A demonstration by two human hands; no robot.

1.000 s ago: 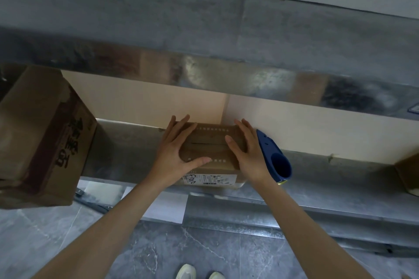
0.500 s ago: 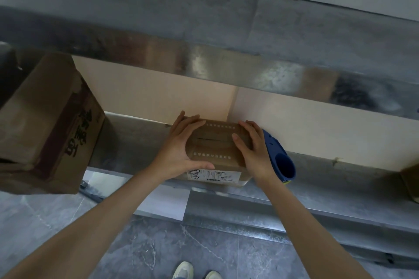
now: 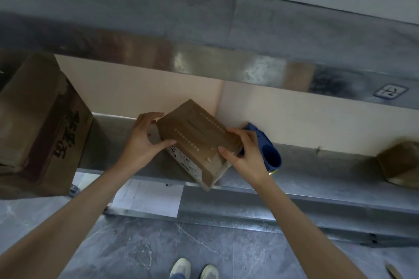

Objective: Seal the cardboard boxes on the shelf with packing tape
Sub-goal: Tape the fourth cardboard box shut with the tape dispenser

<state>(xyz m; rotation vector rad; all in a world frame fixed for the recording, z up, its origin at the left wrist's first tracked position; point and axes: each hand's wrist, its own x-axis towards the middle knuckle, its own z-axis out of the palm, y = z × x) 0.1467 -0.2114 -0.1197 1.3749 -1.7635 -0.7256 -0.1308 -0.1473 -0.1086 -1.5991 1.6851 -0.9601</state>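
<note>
A person's two bare hands hold one small cardboard box [image 3: 197, 140] at the centre of the frame, on a metal shelf [image 3: 317, 165] that runs across the picture. The box sits at an angle to the shelf, and its nearest corner juts past the front edge. Its top shows two rows of pale dots with a seam between them, and one white printed label is on the side facing the camera.

The left hand [image 3: 140, 142] grips the box's left end, with the fingers curled over the far corner and the thumb pressed against the near side by the label. The right hand [image 3: 247, 156] grips the right end, with the thumb on top and the fingers wrapped over the far edge.

One blue tape dispenser [image 3: 269, 154] rests on the shelf just right of the right hand, partly hidden behind it and close against the pale back panel.

Three cardboard boxes are in view in all. Besides the small one, a large box [image 3: 40, 124] with dark printed characters fills the left of the frame, and a third box [image 3: 399, 163] is cut off at the right edge, well apart from the hands.

Below the shelf, a white sheet of paper [image 3: 149, 197] lies left of centre. Two pale shoes [image 3: 180, 269] stand on the grey marbled floor [image 3: 136, 249] at the bottom centre. One small sign [image 3: 391, 91] marks the upper shelf's edge at the upper right.
</note>
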